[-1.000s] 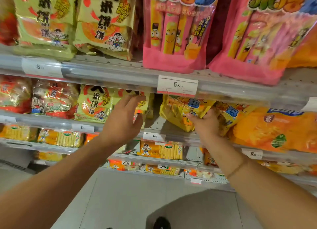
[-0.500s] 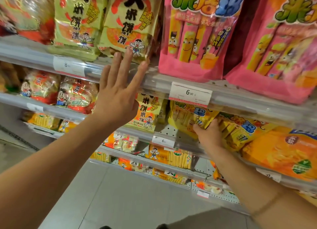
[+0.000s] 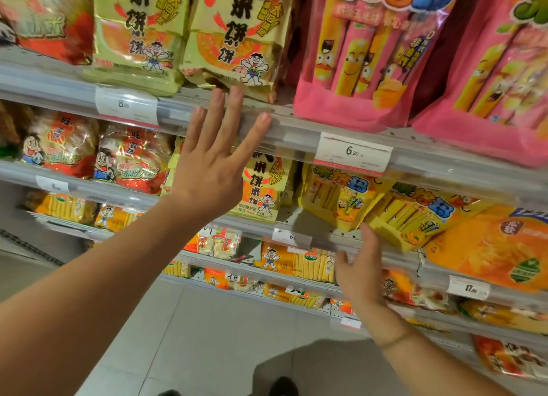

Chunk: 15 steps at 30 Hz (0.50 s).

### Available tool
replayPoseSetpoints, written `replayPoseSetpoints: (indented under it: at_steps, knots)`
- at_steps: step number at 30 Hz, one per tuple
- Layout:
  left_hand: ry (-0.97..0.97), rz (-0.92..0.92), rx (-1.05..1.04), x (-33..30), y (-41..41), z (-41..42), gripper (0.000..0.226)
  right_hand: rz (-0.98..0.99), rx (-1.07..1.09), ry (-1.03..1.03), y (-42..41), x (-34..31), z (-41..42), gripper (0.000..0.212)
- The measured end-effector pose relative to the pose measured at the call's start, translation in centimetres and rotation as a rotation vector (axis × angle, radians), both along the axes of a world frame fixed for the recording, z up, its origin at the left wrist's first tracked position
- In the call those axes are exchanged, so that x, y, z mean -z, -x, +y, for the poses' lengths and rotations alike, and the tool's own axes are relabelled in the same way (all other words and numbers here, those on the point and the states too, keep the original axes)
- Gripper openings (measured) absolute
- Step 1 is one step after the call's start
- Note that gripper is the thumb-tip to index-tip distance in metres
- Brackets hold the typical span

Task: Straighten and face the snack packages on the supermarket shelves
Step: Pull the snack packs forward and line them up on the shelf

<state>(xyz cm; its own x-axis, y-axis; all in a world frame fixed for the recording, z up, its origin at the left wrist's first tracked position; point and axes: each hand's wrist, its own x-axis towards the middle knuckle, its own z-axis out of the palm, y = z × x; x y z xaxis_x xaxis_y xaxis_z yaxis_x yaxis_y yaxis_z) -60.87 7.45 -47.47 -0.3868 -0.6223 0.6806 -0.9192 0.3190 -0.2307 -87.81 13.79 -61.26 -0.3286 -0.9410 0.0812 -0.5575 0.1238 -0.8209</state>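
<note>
Left hand (image 3: pixel 213 170) raised flat, fingers (image 3: pixel 234 108) straight and spread, tips at the front rail of the upper shelf (image 3: pixel 284 128), just below a tilted yellow-green snack bag (image 3: pixel 234 34); contact with the bag cannot be told. Right hand (image 3: pixel 360 271) lower, at the edge of the middle shelf (image 3: pixel 326 243), fingers extended, just beside a leaning yellow corn-stick package (image 3: pixel 412 214). Pink packages (image 3: pixel 364 57) stand right of the yellow-green bag, above a 6.90 price tag (image 3: pixel 353 152).
</note>
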Motion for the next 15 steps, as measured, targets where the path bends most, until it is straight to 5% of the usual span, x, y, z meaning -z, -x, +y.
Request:
replayPoseSetpoints:
  at_steps: [9,15]
  knots:
    - [0.051,-0.102,0.339,2.6,-11.0,-1.0,0.074,0.235,-0.223,-0.003,-12.9,-0.6,1.1,0.037]
    - [-0.506,0.006,0.01,11.9,-23.2,0.9,0.083,0.437,-0.39,-0.084,-21.9,-0.4,-1.5,0.049]
